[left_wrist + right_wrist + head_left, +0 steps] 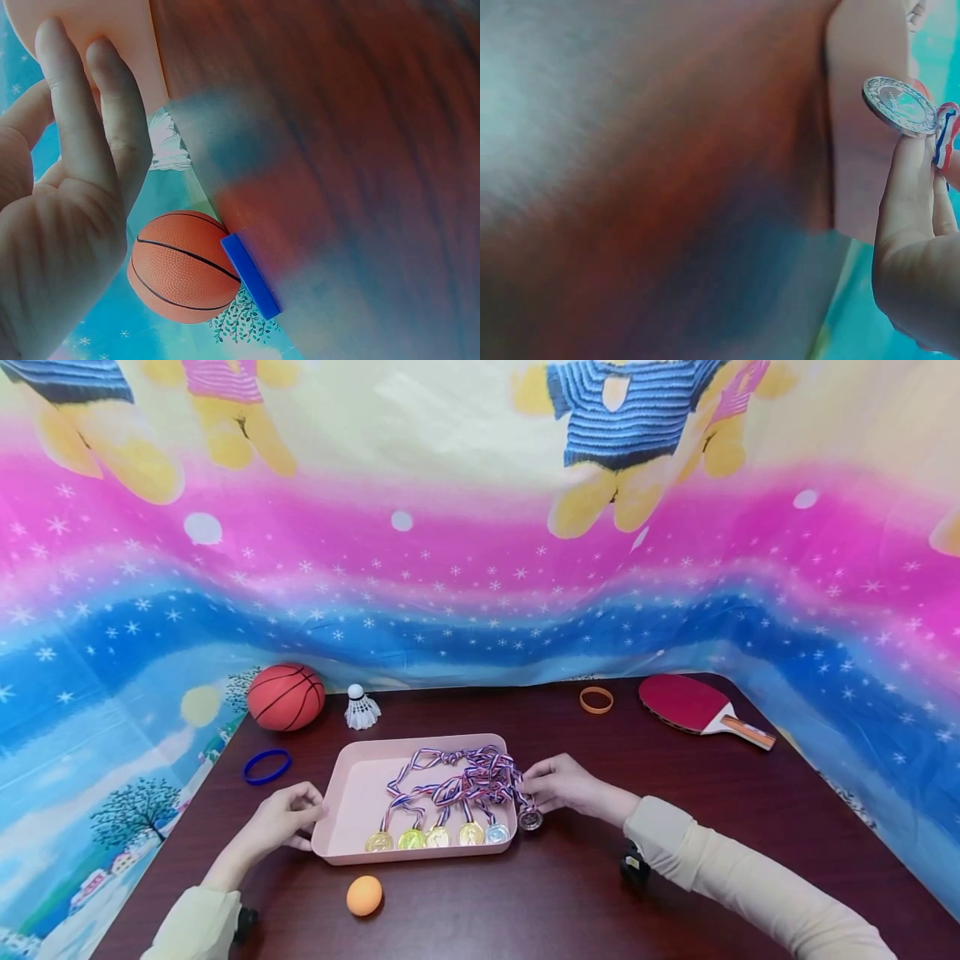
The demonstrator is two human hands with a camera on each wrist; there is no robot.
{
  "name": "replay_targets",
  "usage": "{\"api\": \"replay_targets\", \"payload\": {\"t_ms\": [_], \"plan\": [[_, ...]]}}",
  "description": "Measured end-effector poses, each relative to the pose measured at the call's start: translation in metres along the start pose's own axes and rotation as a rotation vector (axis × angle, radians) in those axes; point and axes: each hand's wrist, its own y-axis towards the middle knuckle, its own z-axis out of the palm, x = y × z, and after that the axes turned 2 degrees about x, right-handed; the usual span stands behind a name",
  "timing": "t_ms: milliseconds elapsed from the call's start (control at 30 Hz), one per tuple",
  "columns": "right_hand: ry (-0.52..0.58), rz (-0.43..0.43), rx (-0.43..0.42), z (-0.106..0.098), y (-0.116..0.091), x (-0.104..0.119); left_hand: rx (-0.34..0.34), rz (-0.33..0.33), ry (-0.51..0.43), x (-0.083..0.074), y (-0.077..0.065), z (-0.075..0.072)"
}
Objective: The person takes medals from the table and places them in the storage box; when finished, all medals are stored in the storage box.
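A pale pink tray [352, 793] stands on the table with several medals on striped ribbons in it. Gold-coloured medals [438, 837] and a silver one lie along its front side, their ribbons [480, 781] bunched toward the right. My left hand [281, 818] is at the tray's left wall; in the left wrist view, two nearly straight fingers [75, 112] touch it. Just past the tray's right wall, my right hand [566, 789] pinches the ribbon of a dark silver medal [900, 105], which hangs by the tray's edge in the head view.
Behind the tray are a small basketball [286, 697], a shuttlecock [362, 708] and an orange wristband [596, 700]. A blue wristband [267, 767] lies left. A red table tennis bat [686, 702] is at back right. An orange ball [364, 896] sits in front.
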Motion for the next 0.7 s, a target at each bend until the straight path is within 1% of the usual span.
{"api": "replay_targets", "payload": {"t_ms": [100,233,333,533,633,700], "plan": [[-0.002,-0.020,0.027,-0.002,0.002,0.012,-0.002,-0.007,-0.001,0.000,0.000,0.000],[0.009,-0.047,0.050,-0.003,0.005,0.033,0.007,0.000,-0.007,0.001,0.000,0.000],[0.018,-0.072,0.042,-0.001,0.009,0.051,0.016,0.013,-0.013,0.002,-0.001,-0.001],[0.018,-0.110,0.015,0.005,0.016,0.089,0.010,0.005,-0.020,0.002,0.000,0.000],[0.022,-0.127,0.016,0.009,0.018,0.105,0.007,0.007,-0.005,0.001,0.000,0.001],[0.025,-0.147,0.021,0.011,0.018,0.115,-0.004,-0.005,-0.001,0.000,-0.001,0.001]]}}
